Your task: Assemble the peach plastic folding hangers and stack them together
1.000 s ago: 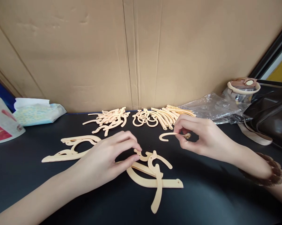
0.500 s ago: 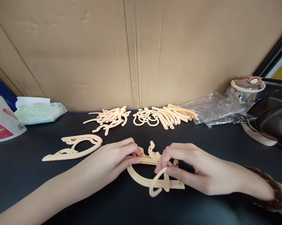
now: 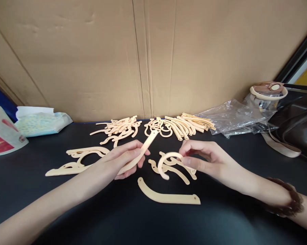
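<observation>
Strip (image 3: 149,140) has swung upward in the left hand (image 3: 120,159).

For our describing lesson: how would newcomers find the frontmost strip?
On the black table, find the right hand. Nearer the front, the strip lies flat, curving towards its left end, and, unlike the clustered pieces behind, touches no other piece.
</observation>
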A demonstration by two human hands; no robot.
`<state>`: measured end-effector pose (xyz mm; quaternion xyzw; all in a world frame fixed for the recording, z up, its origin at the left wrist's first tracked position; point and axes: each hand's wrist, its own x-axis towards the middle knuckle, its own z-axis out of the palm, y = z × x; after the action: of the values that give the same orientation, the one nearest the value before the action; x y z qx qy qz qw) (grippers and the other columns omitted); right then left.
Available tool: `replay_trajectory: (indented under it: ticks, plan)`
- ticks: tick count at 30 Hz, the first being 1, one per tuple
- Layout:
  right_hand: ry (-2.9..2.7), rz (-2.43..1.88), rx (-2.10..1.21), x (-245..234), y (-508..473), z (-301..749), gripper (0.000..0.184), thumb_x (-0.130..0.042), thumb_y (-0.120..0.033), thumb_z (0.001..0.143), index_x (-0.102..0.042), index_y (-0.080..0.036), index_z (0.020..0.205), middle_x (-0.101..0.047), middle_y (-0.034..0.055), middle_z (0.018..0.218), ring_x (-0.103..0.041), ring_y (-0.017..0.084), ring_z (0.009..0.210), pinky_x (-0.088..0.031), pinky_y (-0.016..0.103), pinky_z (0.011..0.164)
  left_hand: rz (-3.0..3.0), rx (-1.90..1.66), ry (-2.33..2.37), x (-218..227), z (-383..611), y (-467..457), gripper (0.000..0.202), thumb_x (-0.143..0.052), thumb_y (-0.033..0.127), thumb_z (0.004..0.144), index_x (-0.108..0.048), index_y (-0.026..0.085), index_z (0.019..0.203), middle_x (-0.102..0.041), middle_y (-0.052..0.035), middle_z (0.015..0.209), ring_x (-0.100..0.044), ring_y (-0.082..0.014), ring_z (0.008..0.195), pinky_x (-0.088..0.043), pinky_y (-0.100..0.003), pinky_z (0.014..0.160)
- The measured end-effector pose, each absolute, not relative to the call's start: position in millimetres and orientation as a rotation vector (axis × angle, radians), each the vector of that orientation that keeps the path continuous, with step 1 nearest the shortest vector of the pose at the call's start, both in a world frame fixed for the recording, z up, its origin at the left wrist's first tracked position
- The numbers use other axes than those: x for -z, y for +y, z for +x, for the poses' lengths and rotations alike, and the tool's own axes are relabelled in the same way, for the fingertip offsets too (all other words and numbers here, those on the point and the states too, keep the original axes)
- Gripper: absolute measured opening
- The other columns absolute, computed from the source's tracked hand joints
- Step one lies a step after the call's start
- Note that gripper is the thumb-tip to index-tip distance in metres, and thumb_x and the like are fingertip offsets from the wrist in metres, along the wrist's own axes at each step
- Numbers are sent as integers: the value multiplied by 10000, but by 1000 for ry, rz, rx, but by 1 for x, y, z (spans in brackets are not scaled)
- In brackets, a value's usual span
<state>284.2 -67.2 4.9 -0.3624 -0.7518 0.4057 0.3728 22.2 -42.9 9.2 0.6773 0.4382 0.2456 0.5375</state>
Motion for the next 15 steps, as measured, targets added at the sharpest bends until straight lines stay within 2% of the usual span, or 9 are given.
replay_trajectory:
  ticks: [2,3,7,11,15]
  plan:
    - [-1799,-957,-1118,-3,-64,284,122,-621,-284,911,-614,-190,833,-570,-27,769,-526,104,722,-426,222,683,1685,-672,1087,-13,23,-44,192,-512,358,909,-603,254,1042,-494,29,773,-382,-81,542,-284,-209,447]
    - [-1728,-960,-1158,-2,-62,284,120,-626,-287,905,-611,-191,835,-568,-29,762,-525,101,705,-426,221,675,1724,-721,1124,-15,24,-44,217,-524,328,894,-596,263,1088,-495,34,758,-401,-89,551,-317,-216,467]
    - [-1511,-967,-1265,0,-58,285,162,-686,-323,859,-594,-197,817,-578,-37,705,-528,97,669,-439,225,702,1712,-862,1278,-21,24,-46,342,-573,426,890,-585,251,1185,-555,41,722,-514,-118,634,-406,-229,566]
    - [-1467,-966,-1285,-1,-58,285,156,-687,-291,852,-585,-194,785,-614,-27,713,-553,100,708,-453,221,749,1631,-841,1262,-19,23,-47,418,-644,498,846,-597,269,1193,-654,26,862,-610,-141,805,-454,-221,648]
    - [-1451,-940,-1298,-1,-58,285,81,-664,-213,848,-591,-192,818,-638,-24,762,-578,97,734,-463,219,763,1670,-806,1114,-17,27,-48,238,-640,436,878,-657,261,1038,-674,34,837,-626,-122,801,-492,-213,728]
